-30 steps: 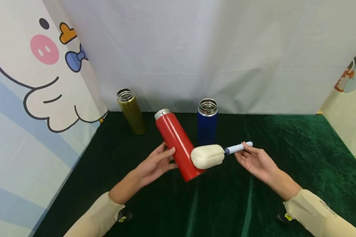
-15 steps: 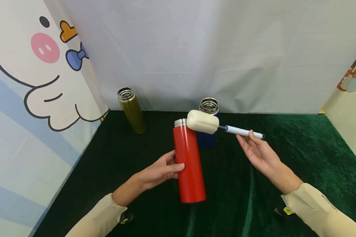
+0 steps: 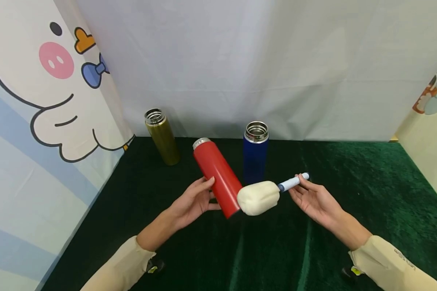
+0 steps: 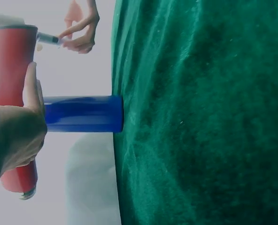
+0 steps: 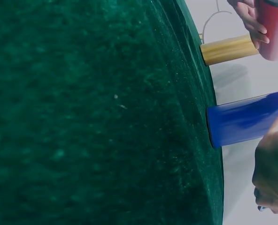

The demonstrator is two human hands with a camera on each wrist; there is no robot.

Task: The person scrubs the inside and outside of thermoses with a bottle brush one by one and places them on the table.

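My left hand [image 3: 194,202] grips a red thermos bottle [image 3: 218,176] round its middle, lifted over the table. The bottle leans with its steel mouth [image 3: 202,142] up and to the left. In my right hand [image 3: 315,200] is a bottle brush, its white handle [image 3: 290,183] pinched between thumb and fingertips. The brush's cream sponge head [image 3: 258,197] points left and overlaps the lower right side of the red bottle, near its base. In the left wrist view the sponge [image 4: 5,20] shows at the base end of the red bottle [image 4: 12,65].
A blue bottle [image 3: 255,155] stands uncapped behind the sponge, near the back of the dark green cloth [image 3: 368,182]. Further left stands an olive-gold bottle [image 3: 163,139], also without a lid. A pale curtain [image 3: 218,68] hangs behind, and a cartoon-printed panel [image 3: 58,121] borders the left side.
The red bottle went from leaning to nearly upright and back to leaning left. The sponge rose to the bottle's neck, then came down along it to near the base.
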